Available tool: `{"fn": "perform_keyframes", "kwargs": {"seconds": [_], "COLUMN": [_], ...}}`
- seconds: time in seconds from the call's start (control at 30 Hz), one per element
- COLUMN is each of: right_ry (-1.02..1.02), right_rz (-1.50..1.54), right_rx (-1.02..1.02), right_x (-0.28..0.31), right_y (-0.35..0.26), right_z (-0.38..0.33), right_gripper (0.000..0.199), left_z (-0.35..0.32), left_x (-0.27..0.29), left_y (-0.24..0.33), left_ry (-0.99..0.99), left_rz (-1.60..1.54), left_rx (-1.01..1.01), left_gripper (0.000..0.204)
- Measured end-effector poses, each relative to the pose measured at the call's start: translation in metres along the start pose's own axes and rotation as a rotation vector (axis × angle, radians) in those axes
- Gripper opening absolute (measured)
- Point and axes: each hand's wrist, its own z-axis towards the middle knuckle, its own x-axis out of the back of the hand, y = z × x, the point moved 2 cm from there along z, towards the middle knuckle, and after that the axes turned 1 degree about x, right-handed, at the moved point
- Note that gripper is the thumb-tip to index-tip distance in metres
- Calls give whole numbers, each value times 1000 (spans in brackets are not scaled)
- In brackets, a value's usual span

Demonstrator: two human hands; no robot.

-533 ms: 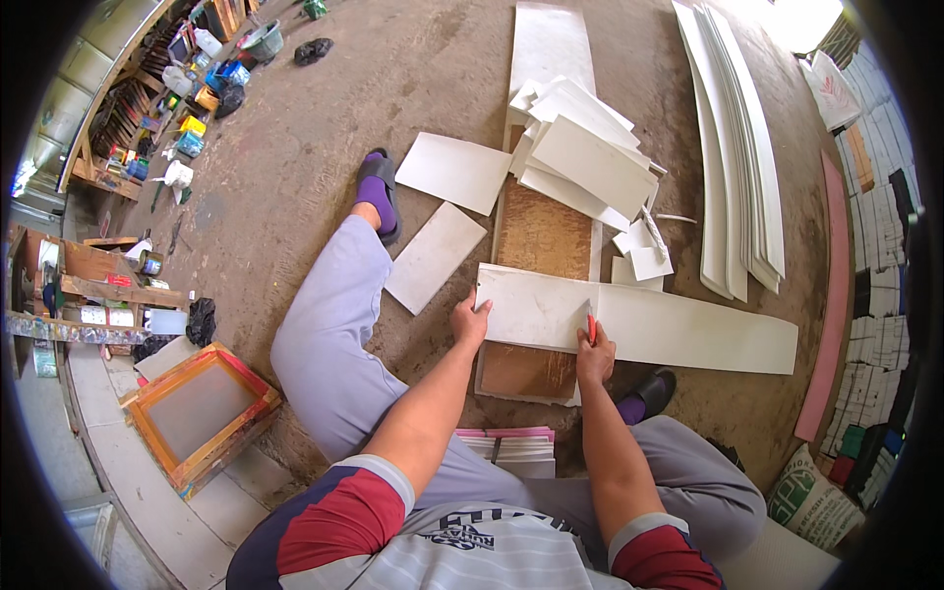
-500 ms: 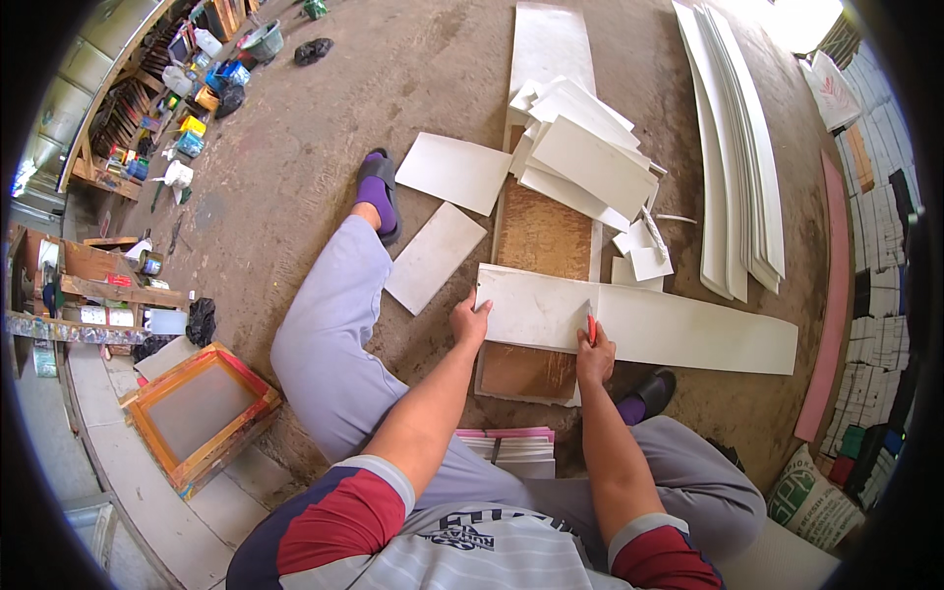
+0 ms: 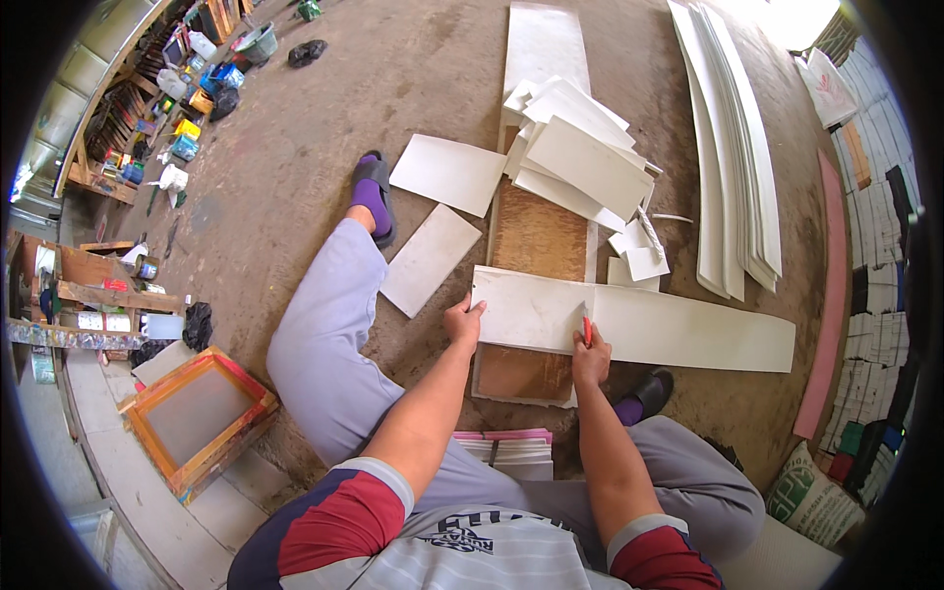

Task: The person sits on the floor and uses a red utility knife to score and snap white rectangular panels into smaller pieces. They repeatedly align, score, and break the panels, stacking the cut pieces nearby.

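Note:
Across a brown board (image 3: 523, 372) on the floor lies a long white strip of sheet material (image 3: 688, 327), its right end reaching out past the board. My left hand (image 3: 463, 321) grips the strip's left end, thumb on top. In my right hand (image 3: 592, 358) is a red cutter knife (image 3: 587, 332), held in closed fingers. Its blade points away from me and rests at a crosswise line on the strip. Beyond the strip, a loose pile of white cut pieces (image 3: 590, 162) covers part of the board.
Two white rectangular pieces (image 3: 447, 174) lie by my left foot. Long white strips (image 3: 723, 147) are stacked at the far right, near a pink strip (image 3: 824, 305). A wooden frame (image 3: 200, 423) sits at the left. Bundled pieces (image 3: 516, 454) lie between my legs.

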Motion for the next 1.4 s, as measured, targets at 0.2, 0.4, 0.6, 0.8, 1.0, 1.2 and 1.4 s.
{"fn": "perform_keyframes", "kwargs": {"seconds": [0.2, 0.4, 0.6, 0.8, 1.0, 1.2, 1.4], "right_ry": [-24, -86, -119, -134, -129, -84, 3], "right_rz": [3, 6, -62, 10, 27, 17, 489], "right_rx": [31, 75, 53, 79, 37, 80, 51], "right_x": [-8, -19, -16, -22, -22, -25, -13], "right_y": [-14, -47, -43, -42, -37, -35, 10], "right_z": [-14, -42, -38, -33, -31, -30, -7], "right_gripper": [58, 56, 52, 50, 52, 50, 44], "left_z": [11, 32, 27, 40, -16, -60, -64], "left_x": [21, 58, 57, 62, 11, -53, -61], "left_y": [-4, -14, -8, -22, 42, 46, 56], "left_ry": [-5, 19, 36, 29, 162, -514, -582], "left_rz": [-147, -175, -48, 53, 756, 940, 1215], "left_rx": [52, 85, 53, -30, -777, -996, -995], "left_gripper": [53, 53, 52, 53, 56, 56, 77]}}
